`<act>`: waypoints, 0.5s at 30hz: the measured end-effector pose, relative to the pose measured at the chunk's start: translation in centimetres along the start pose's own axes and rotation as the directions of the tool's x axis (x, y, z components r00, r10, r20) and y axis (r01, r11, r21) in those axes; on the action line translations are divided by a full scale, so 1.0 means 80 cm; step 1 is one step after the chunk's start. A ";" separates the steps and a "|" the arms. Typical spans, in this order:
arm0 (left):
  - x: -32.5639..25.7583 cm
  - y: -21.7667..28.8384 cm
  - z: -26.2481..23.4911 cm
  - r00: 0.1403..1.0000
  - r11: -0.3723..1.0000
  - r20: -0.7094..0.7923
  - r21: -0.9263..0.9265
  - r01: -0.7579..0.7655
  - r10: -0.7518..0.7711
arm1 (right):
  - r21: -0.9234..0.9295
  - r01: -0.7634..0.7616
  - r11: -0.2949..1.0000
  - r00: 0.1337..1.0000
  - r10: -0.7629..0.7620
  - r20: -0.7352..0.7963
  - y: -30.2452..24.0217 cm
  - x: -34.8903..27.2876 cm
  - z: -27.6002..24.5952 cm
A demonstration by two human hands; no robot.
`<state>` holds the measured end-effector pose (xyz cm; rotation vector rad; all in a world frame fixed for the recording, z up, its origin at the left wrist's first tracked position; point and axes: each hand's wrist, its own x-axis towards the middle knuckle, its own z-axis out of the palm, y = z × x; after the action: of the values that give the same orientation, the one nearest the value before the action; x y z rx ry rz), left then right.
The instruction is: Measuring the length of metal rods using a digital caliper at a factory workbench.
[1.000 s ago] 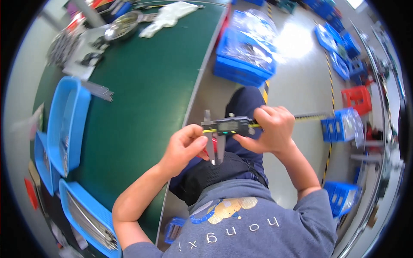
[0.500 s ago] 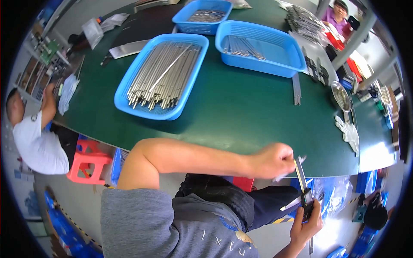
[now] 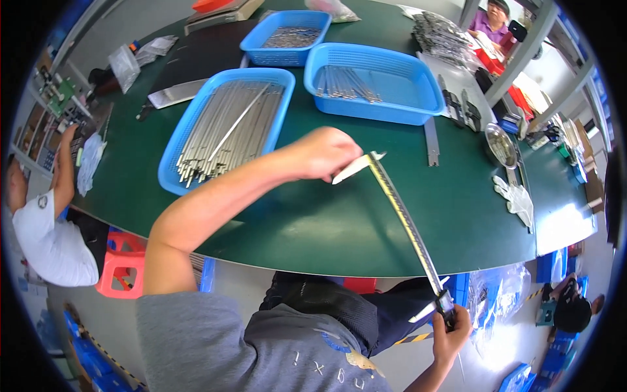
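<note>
A long digital caliper (image 3: 405, 219) slants from over the green table down toward my lap, with its jaws far apart. My left hand (image 3: 324, 153) is closed at its upper end, next to the fixed jaw (image 3: 354, 168). Down at the sliding head (image 3: 444, 303), my right hand (image 3: 452, 330) grips the dark display body, fingers and thumb wrapped round it. No part shows between the two jaws. Behind my left forearm stands a blue basket (image 3: 287, 88) full of thin metal rods (image 3: 228, 124), partly covered by the arm.
A second blue basket (image 3: 418, 85) holds several rods. A third blue basket (image 3: 251, 39) has small metal pieces. On the right lie a flat metal strip (image 3: 432, 140), other calipers (image 3: 462, 108), a metal bowl (image 3: 500, 145) and a white glove (image 3: 516, 199). A co-worker (image 3: 52, 228) sits at left.
My left hand has moved up and left over the table with the fixed-jaw end. The caliper has been drawn wide open; my right hand has shifted slightly left with the sliding head.
</note>
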<state>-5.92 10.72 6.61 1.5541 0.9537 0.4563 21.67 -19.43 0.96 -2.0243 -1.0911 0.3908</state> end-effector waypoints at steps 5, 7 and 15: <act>-0.002 0.001 -0.093 0.821 0.578 -0.379 0.813 0.074 0.427 | -0.193 -0.127 0.973 0.988 0.106 -0.113 -0.012 -0.009 0.007; -0.019 -0.034 -0.137 0.765 0.248 -0.374 0.927 0.283 0.524 | -0.251 -0.118 0.961 0.991 0.099 -0.087 -0.014 -0.003 0.015; -0.028 -0.074 -0.155 0.785 0.311 -0.490 0.866 0.391 0.378 | -0.272 -0.079 0.959 0.996 0.064 -0.065 -0.028 0.006 0.024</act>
<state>-18.35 16.54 4.35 2.5805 2.0471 0.4028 19.62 -17.37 1.47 -2.3092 -1.0883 0.2269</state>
